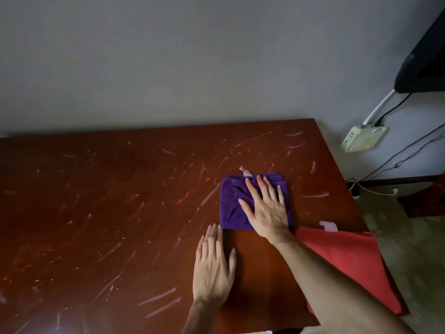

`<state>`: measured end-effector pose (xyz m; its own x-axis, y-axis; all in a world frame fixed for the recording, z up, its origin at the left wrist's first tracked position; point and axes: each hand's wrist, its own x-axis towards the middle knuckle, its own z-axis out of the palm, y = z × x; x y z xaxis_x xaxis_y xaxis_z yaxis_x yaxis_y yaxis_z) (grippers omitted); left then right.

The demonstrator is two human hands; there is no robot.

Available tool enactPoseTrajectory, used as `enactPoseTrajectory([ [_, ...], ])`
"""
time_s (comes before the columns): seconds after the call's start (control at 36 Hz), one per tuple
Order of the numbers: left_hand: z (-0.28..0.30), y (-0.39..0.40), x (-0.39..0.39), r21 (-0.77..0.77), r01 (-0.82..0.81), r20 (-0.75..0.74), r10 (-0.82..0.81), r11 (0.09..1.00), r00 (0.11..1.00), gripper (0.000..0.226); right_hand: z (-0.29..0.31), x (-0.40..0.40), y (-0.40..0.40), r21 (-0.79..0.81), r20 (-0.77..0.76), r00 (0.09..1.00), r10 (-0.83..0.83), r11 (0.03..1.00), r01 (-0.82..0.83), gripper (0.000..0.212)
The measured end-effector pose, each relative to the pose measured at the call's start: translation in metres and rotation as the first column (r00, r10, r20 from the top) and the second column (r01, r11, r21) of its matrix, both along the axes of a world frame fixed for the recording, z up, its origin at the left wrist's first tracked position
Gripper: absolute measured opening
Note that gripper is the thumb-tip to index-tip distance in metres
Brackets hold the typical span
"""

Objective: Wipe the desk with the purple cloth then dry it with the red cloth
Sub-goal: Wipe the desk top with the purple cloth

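The folded purple cloth (233,203) lies on the scratched reddish-brown desk (108,201), right of centre. My right hand (266,208) presses flat on the cloth's right half, fingers spread and pointing away from me. Just below the cloth's lower left corner, my left hand (214,263) rests palm down on the bare wood, holding nothing. The red cloth (349,259) lies spread at the desk's right edge, partly under my right forearm, with a pale tag at its top.
A grey wall runs behind the desk. Off the desk's right edge are a wall socket box (362,138) with cables, a dark object (426,61) at the upper right, and carpeted floor (409,249).
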<state>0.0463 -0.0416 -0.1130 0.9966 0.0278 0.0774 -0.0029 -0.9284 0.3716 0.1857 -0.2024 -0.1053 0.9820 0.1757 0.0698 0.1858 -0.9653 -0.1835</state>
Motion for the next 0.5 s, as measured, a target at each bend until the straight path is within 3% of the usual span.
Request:
enactPoseTrajectory([
  [0.08,-0.005,0.0,0.005,0.044,-0.016,0.024,0.015,0.999,1.0,0.064,0.0,0.035,-0.004,-0.049,-0.038,0.993,0.108,0.993,-0.11,0.084],
  [0.22,-0.007,0.0,0.003,0.044,0.01,0.012,-0.011,0.999,1.0,0.06,-0.004,0.028,-0.014,-0.097,-0.068,0.952,0.3,0.947,-0.305,0.072],
  [0.39,0.005,-0.02,0.013,0.012,-0.026,0.016,0.026,1.0,1.0,0.053,-0.004,0.007,-0.024,-0.086,-0.063,0.945,0.322,0.941,-0.327,0.07],
  [0.5,0.008,-0.035,0.032,0.029,-0.078,0.017,0.077,0.997,0.997,0.055,0.0,0.034,-0.022,-0.077,-0.093,0.94,0.33,0.938,-0.337,0.074],
])
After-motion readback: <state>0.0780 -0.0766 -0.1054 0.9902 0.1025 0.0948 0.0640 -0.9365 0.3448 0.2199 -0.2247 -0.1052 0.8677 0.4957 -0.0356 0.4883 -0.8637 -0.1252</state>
